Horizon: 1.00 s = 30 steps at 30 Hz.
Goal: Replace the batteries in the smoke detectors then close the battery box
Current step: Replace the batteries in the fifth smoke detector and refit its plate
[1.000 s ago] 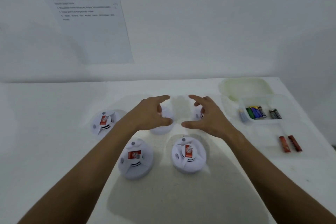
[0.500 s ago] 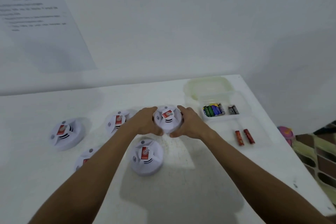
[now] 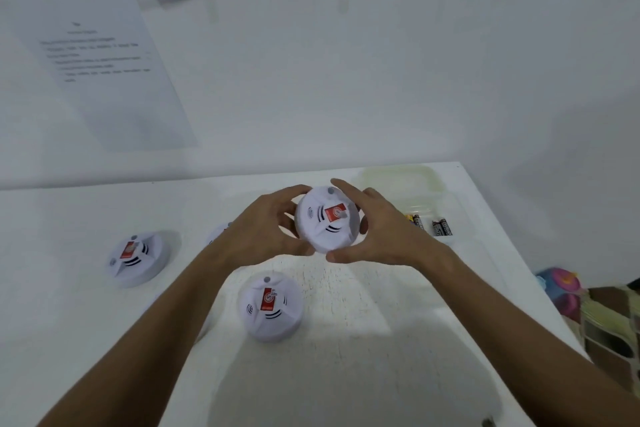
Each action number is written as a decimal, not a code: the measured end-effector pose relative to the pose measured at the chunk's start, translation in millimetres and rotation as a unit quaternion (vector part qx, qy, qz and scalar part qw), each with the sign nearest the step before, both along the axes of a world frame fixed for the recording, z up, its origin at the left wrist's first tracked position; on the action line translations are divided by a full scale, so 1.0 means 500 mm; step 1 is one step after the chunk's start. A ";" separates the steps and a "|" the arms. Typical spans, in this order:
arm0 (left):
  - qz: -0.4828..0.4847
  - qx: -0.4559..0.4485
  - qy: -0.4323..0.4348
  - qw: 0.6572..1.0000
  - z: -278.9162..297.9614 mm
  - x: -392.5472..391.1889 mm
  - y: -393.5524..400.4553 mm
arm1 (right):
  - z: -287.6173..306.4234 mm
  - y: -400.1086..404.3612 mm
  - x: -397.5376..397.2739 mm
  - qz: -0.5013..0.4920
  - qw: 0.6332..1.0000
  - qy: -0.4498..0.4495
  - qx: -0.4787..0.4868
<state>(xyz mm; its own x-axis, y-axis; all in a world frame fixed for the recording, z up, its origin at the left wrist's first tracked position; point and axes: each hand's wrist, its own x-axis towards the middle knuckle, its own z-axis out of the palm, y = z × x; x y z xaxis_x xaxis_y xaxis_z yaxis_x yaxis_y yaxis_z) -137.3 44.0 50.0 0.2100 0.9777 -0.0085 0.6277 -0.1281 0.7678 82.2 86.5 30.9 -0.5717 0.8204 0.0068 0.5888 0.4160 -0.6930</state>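
Observation:
A round white smoke detector (image 3: 327, 222) with a red sticker is lifted above the white table (image 3: 398, 340), face towards me. My left hand (image 3: 263, 229) grips its left side and my right hand (image 3: 381, 232) grips its right side, fingers curled round the rim. Behind my right hand sits the clear battery box (image 3: 446, 215), open, with several batteries (image 3: 429, 224) partly hidden by my wrist. Its lid (image 3: 398, 178) lies just behind it.
Another detector (image 3: 270, 307) sits on the table below my hands, and one (image 3: 136, 258) lies at the left. A third (image 3: 216, 236) peeks out behind my left forearm. The table's right edge drops to a patterned floor with a pink and blue object (image 3: 561, 288). Papers hang on the wall.
Both hands closed on the detector and raised it off the table towards me. The camera view shifted, hiding the two red batteries by the box behind my right arm.

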 end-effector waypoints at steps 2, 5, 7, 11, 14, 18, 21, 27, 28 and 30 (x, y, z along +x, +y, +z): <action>-0.014 0.003 0.003 1.000 0.019 0.014 -0.011 | 0.015 -0.004 0.013 0.027 0.999 -0.037 0.014; -0.015 0.009 -0.006 1.000 0.034 0.033 -0.023 | 0.019 -0.019 0.030 0.016 1.000 -0.011 0.008; -0.007 0.008 -0.049 0.999 0.038 0.045 -0.035 | 0.018 -0.029 0.041 -0.009 1.000 0.029 -0.004; -0.015 -0.016 -0.129 0.991 0.034 0.062 -0.058 | 0.014 -0.051 0.066 -0.014 0.994 0.085 -0.061; -0.028 -0.006 -0.088 0.996 0.020 0.061 -0.063 | 0.013 -0.061 0.085 0.003 0.979 0.167 -0.119; -0.044 -0.004 -0.014 0.999 0.014 0.075 -0.065 | 0.013 -0.069 0.103 0.024 0.952 0.261 -0.161; -0.047 0.003 -0.043 0.998 0.017 0.088 -0.066 | 0.012 -0.077 0.106 0.045 0.945 0.282 -0.160; -0.033 0.020 -0.032 0.999 0.016 0.086 -0.069 | 0.009 -0.083 0.116 0.041 0.962 0.241 -0.125; -0.027 0.019 -0.023 0.999 0.016 0.084 -0.069 | 0.006 -0.084 0.116 0.037 0.967 0.225 -0.109; -0.023 0.021 -0.009 0.999 0.016 0.084 -0.069 | -0.001 -0.086 0.114 0.031 0.973 0.208 -0.091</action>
